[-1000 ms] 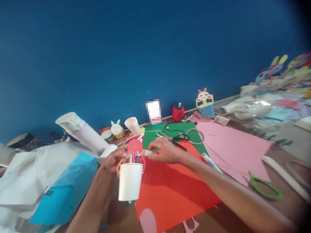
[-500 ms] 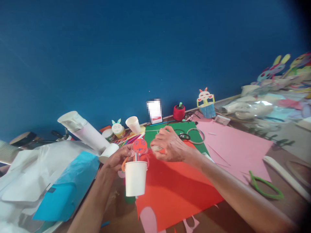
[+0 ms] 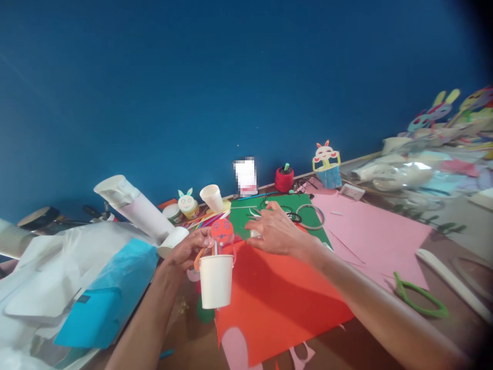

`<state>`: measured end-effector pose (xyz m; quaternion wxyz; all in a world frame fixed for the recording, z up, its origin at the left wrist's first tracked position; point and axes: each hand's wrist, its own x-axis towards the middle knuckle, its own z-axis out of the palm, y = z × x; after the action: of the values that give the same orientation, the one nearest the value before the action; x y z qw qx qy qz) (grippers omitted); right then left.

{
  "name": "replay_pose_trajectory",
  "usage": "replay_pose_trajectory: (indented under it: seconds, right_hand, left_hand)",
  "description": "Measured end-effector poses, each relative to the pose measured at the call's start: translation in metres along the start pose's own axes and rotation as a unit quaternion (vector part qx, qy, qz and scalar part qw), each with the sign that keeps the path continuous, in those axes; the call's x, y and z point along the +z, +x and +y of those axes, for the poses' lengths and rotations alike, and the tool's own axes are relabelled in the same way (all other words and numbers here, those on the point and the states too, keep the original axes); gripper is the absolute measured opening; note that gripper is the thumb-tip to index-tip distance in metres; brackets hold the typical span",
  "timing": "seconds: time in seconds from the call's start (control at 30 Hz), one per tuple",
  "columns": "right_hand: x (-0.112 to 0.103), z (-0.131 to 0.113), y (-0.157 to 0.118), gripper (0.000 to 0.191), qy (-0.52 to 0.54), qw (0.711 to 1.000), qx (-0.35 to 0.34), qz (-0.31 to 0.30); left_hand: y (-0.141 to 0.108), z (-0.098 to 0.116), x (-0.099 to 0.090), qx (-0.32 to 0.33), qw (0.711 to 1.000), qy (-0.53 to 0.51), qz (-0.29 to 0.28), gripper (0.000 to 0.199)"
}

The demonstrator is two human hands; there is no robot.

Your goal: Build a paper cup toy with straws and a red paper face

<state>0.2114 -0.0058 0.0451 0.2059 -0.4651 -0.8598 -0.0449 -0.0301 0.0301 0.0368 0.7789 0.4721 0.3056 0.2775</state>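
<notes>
The left hand point(image 3: 192, 246) pinches the red-faced paper figure point(image 3: 222, 232) at its side, seemingly to steady it upright above the white cup point(image 3: 216, 282). Farther right, above the red sheet point(image 3: 285, 303), the right hand point(image 3: 274, 230) grips a small pale item point(image 3: 254, 234), too hidden to identify.

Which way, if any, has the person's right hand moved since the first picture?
Yes: judged against the green sheet, the right hand has shifted right and slightly up in the picture, away from the orange paper face.
</notes>
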Motion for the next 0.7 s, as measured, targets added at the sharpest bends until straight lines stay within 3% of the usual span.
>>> replay_pose_trajectory:
  seconds: [0.3,0.5,0.7]
  right_hand:
    - [-0.001,-0.006,0.001,0.018,-0.015,0.997,0.051,-0.057]
    - [0.0,-0.01,0.004,0.034,0.077,0.984,0.074,-0.145]
    - [-0.011,-0.016,0.003,0.03,0.167,0.965,0.068,-0.192]
  left_hand:
    - [0.0,0.003,0.0,0.031,0.987,0.132,0.084,0.014]
    - [0.001,-0.001,-0.004,0.056,0.993,0.075,0.075,0.018]
    - [0.002,-0.001,-0.007,0.071,0.988,0.094,0.098,0.016]
